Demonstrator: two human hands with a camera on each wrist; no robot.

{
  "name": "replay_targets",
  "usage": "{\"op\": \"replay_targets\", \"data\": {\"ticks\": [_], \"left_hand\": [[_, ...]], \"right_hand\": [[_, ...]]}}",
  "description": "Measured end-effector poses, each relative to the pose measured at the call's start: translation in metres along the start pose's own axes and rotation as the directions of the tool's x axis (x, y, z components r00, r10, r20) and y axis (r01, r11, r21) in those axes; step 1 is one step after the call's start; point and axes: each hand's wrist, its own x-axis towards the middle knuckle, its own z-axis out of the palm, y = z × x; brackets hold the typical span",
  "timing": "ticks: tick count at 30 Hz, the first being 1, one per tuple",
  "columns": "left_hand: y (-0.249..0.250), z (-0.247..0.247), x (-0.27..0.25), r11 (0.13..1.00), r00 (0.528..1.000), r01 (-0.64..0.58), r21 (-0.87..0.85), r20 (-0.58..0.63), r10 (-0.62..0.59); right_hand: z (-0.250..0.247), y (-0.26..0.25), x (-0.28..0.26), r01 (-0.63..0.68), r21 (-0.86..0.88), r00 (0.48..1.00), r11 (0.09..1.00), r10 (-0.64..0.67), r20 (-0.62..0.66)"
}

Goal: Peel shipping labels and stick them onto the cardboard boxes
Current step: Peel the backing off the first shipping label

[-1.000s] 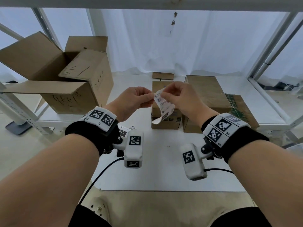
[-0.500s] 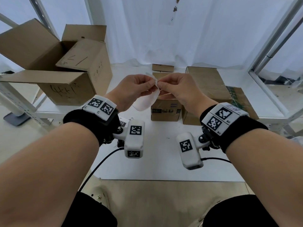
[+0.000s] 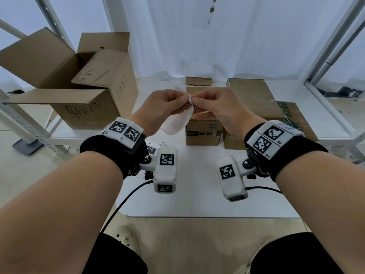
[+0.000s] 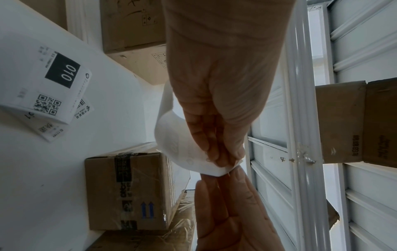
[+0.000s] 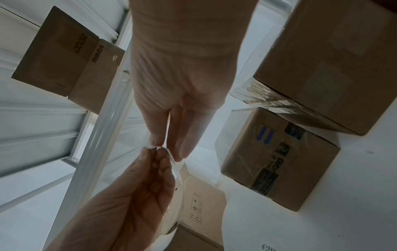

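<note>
The shipping label (image 3: 178,120) hung blank side up in the air above the white table (image 3: 197,194), in front of a small taped cardboard box (image 3: 203,132). The left hand (image 3: 164,107) pinched its upper corner between thumb and fingertips. The right hand (image 3: 215,106) pinched the same corner, fingertips meeting the left's. More labels (image 4: 53,95) lay on the table.

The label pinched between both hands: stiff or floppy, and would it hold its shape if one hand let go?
Probably floppy: the label sags in a curve below the left hand and right hand. Likely very light, since fingertip pinches carry it. Released, it might curl.
</note>
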Motion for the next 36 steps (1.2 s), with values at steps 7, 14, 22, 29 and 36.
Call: {"op": "replay_targets", "data": {"ticks": [7,14,22,29,36], "left_hand": [[0.005,0.004,-0.001,0.993,1.000,-0.011,0.118,0.015,0.010],[0.008,0.004,-0.003,0.991,0.999,-0.013,0.129,-0.041,0.019],[0.009,0.004,-0.003,0.992,0.998,-0.024,0.127,-0.060,0.032],[0.012,0.004,-0.005,0.955,0.995,-0.013,0.298,-0.092,0.042],[0.017,0.007,-0.007,0.925,0.992,-0.054,0.376,-0.082,0.091]], "right_hand": [[0.001,-0.001,0.000,-0.003,-0.010,1.000,1.000,0.003,-0.024],[0.002,0.000,0.001,-0.019,0.013,0.998,1.000,0.019,-0.053],[0.003,0.000,0.001,-0.017,0.016,0.999,1.000,0.018,-0.044],[0.000,0.001,0.002,-0.024,-0.021,1.000,0.999,0.024,-0.017],[0.000,0.000,0.002,-0.031,-0.026,0.999,0.999,0.031,-0.024]]}}
